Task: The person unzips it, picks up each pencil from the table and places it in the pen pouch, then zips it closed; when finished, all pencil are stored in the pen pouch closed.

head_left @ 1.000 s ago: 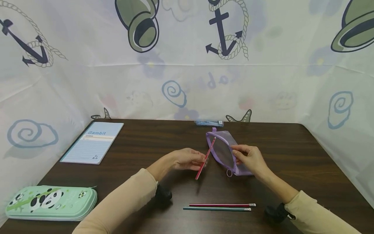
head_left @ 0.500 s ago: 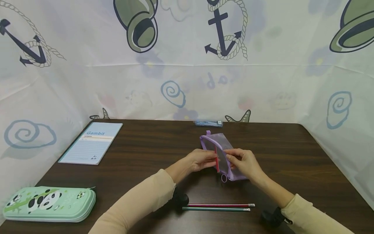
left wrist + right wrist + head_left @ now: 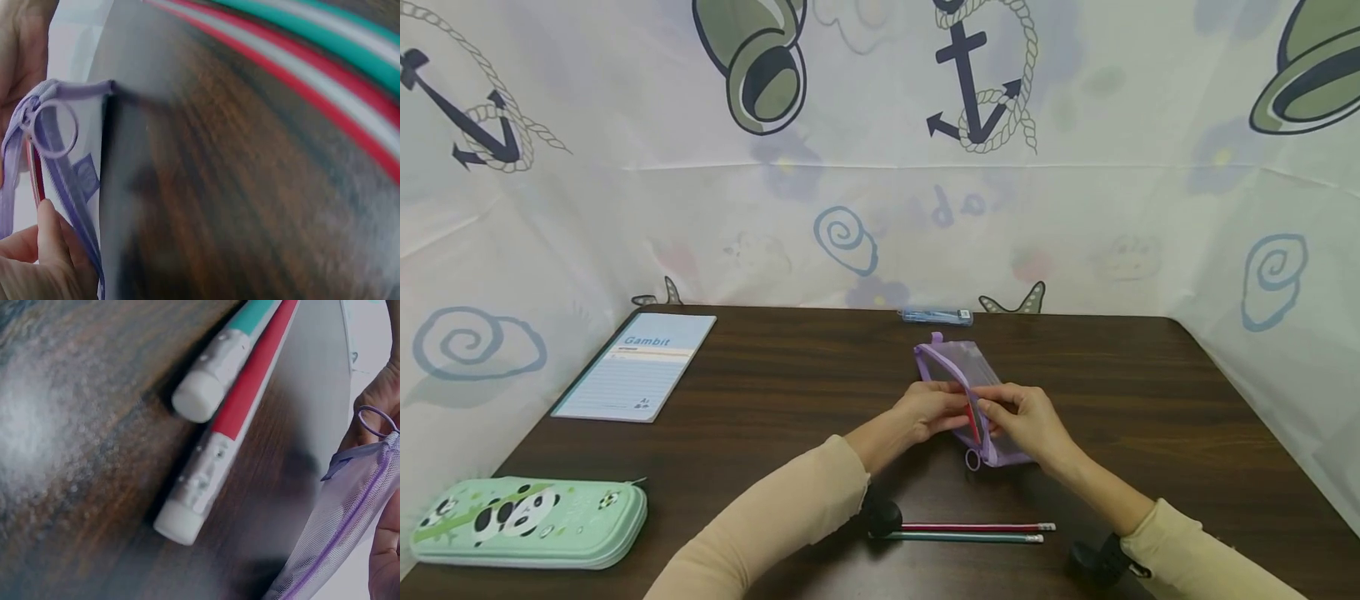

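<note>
My left hand [image 3: 928, 412] pinches a red pencil [image 3: 974, 423], which lies at the unzipped mouth of a purple mesh pencil pouch [image 3: 977, 362]. Part of that pencil is hidden by the fingers and the pouch's edge. On the pouch's right side, my right hand [image 3: 1033, 421] pinches the zippered rim between thumb and fingers. A purple ring pull [image 3: 75, 125] hangs from the zip end in the left wrist view. Sheer mesh [image 3: 344, 519] shows beside the right hand in the right wrist view.
Nearer the body lie a second red pencil [image 3: 977, 527] and a green pencil [image 3: 970, 538], side by side with white erasers to the right. A notebook [image 3: 636, 367] and a green panda pencil case [image 3: 527, 521] are at left. A blue packet [image 3: 936, 317] sits at the back edge.
The left hand has moved right, bringing the red pencil from beside the pouch into its mouth. The pouch has shifted slightly toward the left hand and nearer the body. The right hand keeps its hold.
</note>
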Available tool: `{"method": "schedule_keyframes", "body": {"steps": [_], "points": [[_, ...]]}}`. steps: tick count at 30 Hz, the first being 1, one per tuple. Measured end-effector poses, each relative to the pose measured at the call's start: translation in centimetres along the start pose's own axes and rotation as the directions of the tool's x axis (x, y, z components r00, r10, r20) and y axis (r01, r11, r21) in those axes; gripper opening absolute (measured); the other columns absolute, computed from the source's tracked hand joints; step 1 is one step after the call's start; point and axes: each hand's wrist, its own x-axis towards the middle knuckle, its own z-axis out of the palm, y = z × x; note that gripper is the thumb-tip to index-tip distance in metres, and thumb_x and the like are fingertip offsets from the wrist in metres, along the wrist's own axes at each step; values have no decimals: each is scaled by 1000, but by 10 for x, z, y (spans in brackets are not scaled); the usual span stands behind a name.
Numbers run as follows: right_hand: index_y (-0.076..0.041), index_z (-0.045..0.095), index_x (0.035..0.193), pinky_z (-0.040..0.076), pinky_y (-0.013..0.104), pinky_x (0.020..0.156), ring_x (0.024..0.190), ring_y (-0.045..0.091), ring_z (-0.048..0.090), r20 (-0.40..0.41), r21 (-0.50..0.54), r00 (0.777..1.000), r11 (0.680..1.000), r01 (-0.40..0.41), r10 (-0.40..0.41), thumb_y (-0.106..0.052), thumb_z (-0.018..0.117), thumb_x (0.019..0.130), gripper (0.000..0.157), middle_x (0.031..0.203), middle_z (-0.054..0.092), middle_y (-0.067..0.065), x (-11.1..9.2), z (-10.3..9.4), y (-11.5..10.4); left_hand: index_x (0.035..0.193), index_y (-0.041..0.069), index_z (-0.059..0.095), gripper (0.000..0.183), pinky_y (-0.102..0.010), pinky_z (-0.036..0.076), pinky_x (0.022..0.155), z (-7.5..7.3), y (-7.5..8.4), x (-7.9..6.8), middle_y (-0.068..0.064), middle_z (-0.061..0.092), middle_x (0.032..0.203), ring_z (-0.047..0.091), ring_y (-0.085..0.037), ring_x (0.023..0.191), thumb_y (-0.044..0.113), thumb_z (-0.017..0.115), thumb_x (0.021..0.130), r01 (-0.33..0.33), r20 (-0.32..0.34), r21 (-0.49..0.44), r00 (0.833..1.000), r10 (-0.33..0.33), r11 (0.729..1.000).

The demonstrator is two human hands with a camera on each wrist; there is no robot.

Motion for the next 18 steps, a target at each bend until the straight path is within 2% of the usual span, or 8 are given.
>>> {"method": "schedule_keyframes", "body": {"steps": [3,11,18], "points": [[13,62,109,55,22,57,64,4,57,0,3,1000,1000,5,-5,0,58,91,23,95,63,25,0,0,0,120,-8,54,32,-28,56,81,3,-4,1,-18,66,106,67,-13,74,-4,59,89,-13,-5,4,1000,13,1000],[13,62,110,55,21,58,65,4,58,2,7,1000,1000,3,-3,-2,58,91,24,97,63,26,0,0,0,123,-10,51,35,-33,55,84,7,-10,2,-24,62,113,67,-26,93,-6,58,89,-23,-32,5,999,23,1000],[13,62,111,55,23,58,64,4,58,-10,1,1000,1000,4,-4,-1,58,91,24,95,63,24,0,0,-1,125,-12,48,38,-33,54,86,8,-11,4,-27,60,117,65,-29,98,-9,57,88,-39,-11,9,999,39,999]]}}
